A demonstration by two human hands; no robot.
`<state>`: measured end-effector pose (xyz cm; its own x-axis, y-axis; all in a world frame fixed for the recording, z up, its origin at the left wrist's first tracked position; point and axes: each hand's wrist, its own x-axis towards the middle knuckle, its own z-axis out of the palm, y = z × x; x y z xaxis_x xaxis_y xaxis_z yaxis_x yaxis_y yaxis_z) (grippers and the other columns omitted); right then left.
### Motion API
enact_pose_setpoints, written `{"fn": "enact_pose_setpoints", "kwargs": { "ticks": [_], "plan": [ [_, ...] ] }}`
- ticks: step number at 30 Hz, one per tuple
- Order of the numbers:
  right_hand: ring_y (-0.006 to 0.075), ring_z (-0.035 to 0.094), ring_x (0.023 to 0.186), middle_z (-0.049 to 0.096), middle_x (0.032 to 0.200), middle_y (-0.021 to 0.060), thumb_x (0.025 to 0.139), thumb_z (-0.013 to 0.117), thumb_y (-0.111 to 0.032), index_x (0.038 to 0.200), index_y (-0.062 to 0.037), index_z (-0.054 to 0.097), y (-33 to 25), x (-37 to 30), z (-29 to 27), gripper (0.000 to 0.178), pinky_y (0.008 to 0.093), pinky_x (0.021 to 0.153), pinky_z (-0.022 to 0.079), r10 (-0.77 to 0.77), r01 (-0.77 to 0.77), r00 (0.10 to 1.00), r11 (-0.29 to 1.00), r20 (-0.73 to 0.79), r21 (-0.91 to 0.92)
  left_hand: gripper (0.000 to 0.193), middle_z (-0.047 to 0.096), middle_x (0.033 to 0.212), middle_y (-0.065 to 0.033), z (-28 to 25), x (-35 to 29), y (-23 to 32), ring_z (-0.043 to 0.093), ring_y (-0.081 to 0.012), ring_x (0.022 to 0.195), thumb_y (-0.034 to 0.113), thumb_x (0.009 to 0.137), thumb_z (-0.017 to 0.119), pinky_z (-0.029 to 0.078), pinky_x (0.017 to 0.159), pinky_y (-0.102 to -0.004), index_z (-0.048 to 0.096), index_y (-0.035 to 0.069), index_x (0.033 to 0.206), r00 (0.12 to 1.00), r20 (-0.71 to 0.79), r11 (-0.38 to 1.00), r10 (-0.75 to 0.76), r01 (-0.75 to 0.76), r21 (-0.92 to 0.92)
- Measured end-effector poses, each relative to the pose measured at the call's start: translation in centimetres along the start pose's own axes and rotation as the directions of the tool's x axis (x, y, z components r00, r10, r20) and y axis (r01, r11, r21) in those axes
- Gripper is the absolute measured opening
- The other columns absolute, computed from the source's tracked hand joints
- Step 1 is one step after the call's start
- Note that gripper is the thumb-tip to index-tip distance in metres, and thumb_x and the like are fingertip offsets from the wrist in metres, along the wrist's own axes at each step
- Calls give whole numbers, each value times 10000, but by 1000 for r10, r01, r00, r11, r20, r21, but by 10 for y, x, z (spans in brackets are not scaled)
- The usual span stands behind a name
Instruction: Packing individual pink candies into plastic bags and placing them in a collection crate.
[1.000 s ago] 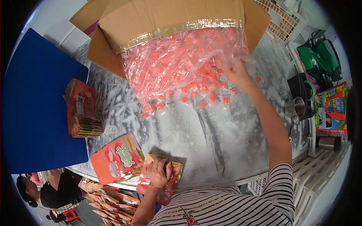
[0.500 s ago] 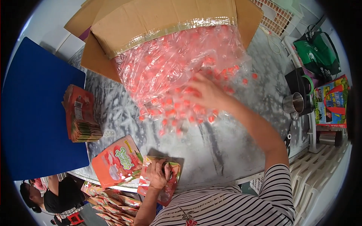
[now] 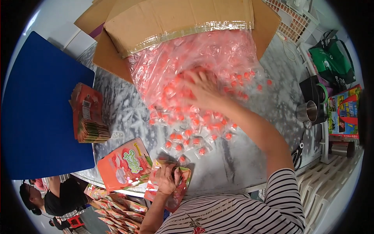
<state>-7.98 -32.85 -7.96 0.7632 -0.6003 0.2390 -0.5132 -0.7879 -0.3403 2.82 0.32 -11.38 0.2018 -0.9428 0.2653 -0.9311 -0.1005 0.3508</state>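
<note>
My left hand (image 3: 166,179) is closed on a red printed pouch (image 3: 176,198) at the table's near edge, its mouth pointing away from me. My right hand (image 3: 202,89) reaches over a heap of red candies in clear wrappers (image 3: 194,121), with its fingers apart. Motion blurs it a little, and the candies partly hide its fingertips. The candies spill from a clear plastic bag (image 3: 156,70) lying in the mouth of a cardboard box (image 3: 183,17). Beside my left hand, another red pouch (image 3: 124,163) lies flat.
A stack of pouches (image 3: 89,113) stands at the left by a blue panel (image 3: 46,109). More pouches (image 3: 117,208) are bunched below the table edge. On the right are a metal cup (image 3: 307,111), scissors (image 3: 298,156) and a green bag (image 3: 331,60). Another person (image 3: 58,195) is at lower left.
My right hand has swept over the heap, and several candies now lie nearer to me, one by the held pouch. My left hand keeps its grip. The whole view has shifted slightly.
</note>
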Motion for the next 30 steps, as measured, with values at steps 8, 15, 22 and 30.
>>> {"fn": "enact_pose_setpoints", "kwargs": {
  "ticks": [8, 15, 22, 30],
  "plan": [
    [308, 518, 1163, 591, 1187, 164, 925, 568, -327, 1135, -60, 634, 68, 27, -58, 346, 394, 972, 425, 238, -197, 971, 849, -23, 491, 210, 589, 849, -106, 2, -4, -4, 584, -298, 689, 176, 815, 652, 460, 612, -399, 614, 78, 997, 999, -6, 999, -35, 35, -22],
    [342, 489, 1182, 573, 1225, 146, 915, 530, -313, 1149, -89, 631, 107, -18, -25, 339, 426, 1067, 332, 60, -87, 990, 972, -131, -217, 186, 582, 862, -139, -1, -5, 1, 587, -327, 763, 116, 840, 616, 470, 663, -409, 604, 55, 1015, 995, 38, 992, -89, 93, -87],
    [367, 432, 1239, 479, 1353, 142, 889, 597, -304, 1132, -63, 597, 72, -100, -39, 342, 469, 1044, 341, 242, -239, 963, 970, 116, -40, 167, 583, 844, -130, -1, 0, 2, 594, -317, 745, 112, 831, 626, 468, 640, -400, 618, 60, 989, 997, 15, 991, -80, 81, -105],
    [349, 211, 1408, 264, 1512, 176, 906, 519, -498, 1435, -85, 359, -12, -129, -4, 690, 505, 1150, 149, 176, -163, 981, 977, 85, -138, 120, 589, 828, -106, -1, 4, 5, 597, -284, 684, 114, 836, 632, 464, 587, -379, 625, 51, 939, 996, -76, 994, -45, 38, -98]
  ]
}}
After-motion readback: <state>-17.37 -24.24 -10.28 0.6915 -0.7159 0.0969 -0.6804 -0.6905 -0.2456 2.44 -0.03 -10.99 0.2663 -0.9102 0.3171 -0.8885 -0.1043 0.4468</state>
